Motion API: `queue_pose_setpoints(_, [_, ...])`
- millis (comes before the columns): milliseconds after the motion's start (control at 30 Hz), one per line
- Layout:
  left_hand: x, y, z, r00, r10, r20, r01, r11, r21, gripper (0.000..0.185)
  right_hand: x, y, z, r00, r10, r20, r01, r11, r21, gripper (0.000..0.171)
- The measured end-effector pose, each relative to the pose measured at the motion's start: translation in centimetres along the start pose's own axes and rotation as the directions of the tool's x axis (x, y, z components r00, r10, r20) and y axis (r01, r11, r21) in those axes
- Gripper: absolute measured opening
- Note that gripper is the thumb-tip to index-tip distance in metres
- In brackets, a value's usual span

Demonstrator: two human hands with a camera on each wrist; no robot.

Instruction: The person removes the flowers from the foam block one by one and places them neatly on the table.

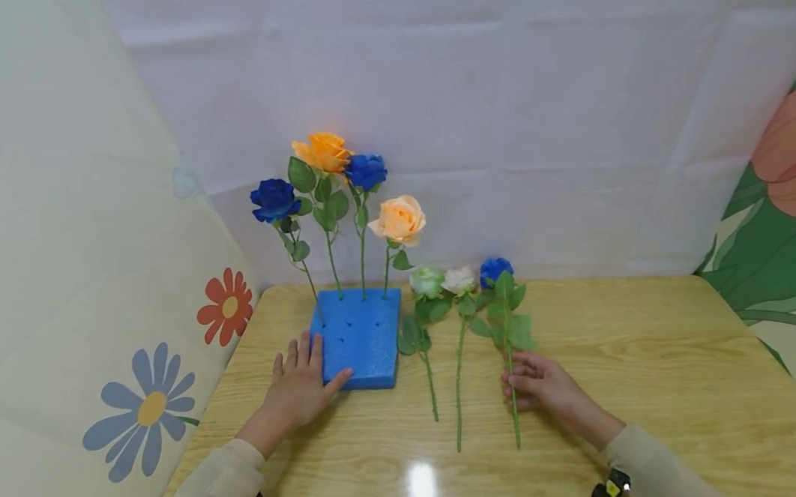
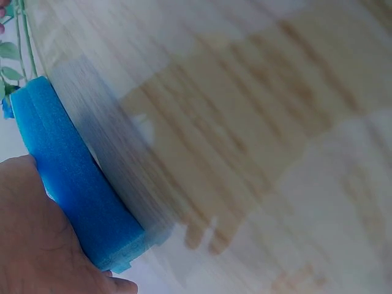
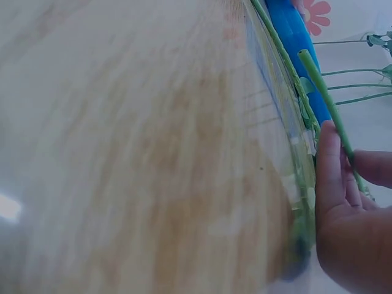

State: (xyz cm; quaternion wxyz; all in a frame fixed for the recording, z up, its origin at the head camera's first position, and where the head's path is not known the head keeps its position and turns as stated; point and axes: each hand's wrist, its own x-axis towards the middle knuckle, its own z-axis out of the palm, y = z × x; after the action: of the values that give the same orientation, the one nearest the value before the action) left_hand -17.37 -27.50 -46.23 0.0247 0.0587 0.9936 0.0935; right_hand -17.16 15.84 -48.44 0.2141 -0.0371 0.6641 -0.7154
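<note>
Fingers of the right hand (image 1: 540,387) seemingly pinched on the thin blue rose stem (image 1: 513,400), left hand (image 1: 304,385) flat against the spongy foam block (image 1: 361,340).

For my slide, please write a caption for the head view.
Left hand steadies blue foam block; right hand grips blue rose stem.

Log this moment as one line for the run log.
left hand: rests on blue foam block | right hand: pinches blue rose stem on table | four roses stand in block | two roses lie loose
</note>
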Motion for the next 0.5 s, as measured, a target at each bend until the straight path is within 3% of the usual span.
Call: queue_pose_setpoints(500, [0.05, -0.07, 0.13, 1.000, 0.000, 0.004, 0.000, 1.000, -0.014, 0.104, 0.26, 0.42, -0.03, 0.998, 0.061, 0.013, -0.060, 0.997, -0.049, 0.063])
